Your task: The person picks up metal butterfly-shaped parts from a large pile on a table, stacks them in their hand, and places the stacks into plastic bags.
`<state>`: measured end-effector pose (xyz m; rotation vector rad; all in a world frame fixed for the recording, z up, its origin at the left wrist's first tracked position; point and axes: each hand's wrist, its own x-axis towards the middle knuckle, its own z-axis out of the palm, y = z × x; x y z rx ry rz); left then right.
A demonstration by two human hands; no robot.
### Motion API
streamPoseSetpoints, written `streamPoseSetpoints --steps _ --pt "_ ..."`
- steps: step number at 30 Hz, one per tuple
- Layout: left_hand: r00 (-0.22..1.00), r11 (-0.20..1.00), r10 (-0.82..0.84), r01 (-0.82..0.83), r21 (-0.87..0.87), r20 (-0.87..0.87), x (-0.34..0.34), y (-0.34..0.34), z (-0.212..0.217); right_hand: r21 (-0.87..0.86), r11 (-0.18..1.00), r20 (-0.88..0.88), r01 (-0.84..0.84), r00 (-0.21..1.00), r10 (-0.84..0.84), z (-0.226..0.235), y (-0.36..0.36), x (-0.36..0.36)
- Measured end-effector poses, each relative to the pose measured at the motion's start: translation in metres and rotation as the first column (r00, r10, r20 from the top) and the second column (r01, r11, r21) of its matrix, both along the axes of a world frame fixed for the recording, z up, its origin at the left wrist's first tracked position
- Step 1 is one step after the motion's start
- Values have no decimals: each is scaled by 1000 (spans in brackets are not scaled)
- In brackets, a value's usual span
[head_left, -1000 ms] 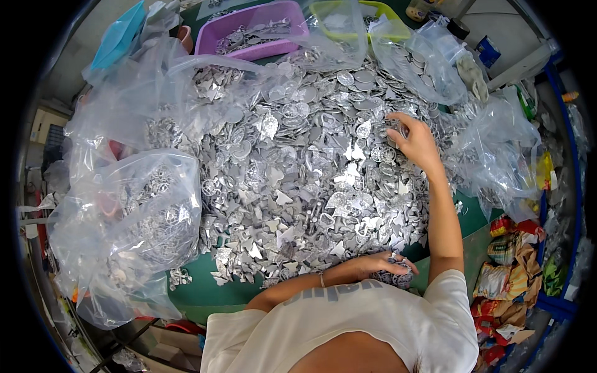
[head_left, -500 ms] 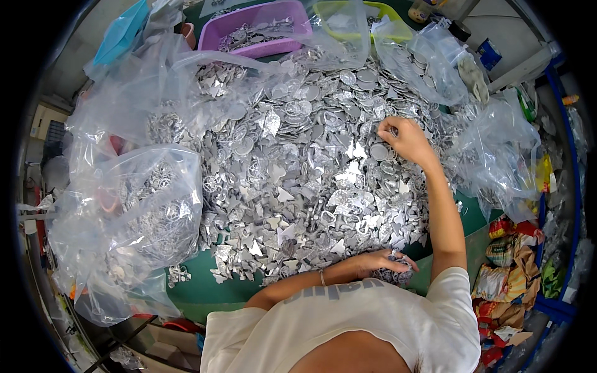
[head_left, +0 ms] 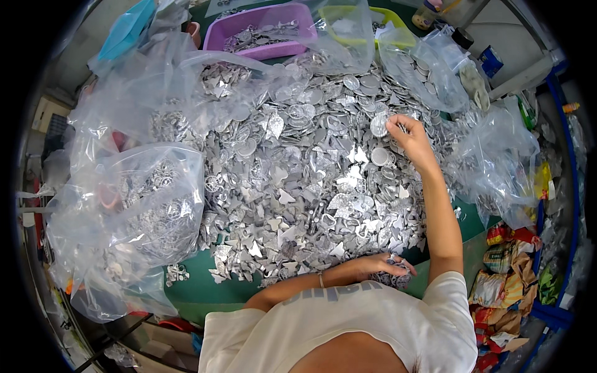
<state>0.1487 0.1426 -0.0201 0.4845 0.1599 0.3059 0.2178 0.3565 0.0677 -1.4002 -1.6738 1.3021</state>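
A broad heap of silvery metal pieces covers the green tabletop; among them are round discs, leaf shapes and butterfly-like shapes. At the heap's right side, my right hand pinches a round metal disc between thumb and fingertips. Another round disc lies just below that hand. Close to my body at the table's near edge, my left hand is curled round a clump of small grey metal pieces. Exactly which shapes the clump holds is too small to tell.
Clear plastic bags with metal pieces stand at the left and right. A purple basin and a yellow-green basin sit at the back. A blue tray leans at the far left. Colourful packets lie at the right.
My right hand has turned and lifted slightly, and a round disc now shows in its fingertips. The left hand stays in place with its clump. The whole view has shifted a little.
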Motion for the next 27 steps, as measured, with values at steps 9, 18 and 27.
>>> streamPoseSetpoints --steps 9,18,27 --pt "1000 1000 -11 12 21 -25 0 1 1 568 809 469 -152 867 -166 -17 13 -21" --pt "997 984 24 -11 177 -68 0 0 -2 745 595 516 -302 826 -226 -44 39 -47" --pt "998 989 9 0 149 -57 -2 2 0 742 660 426 -120 844 -325 -24 59 -34"
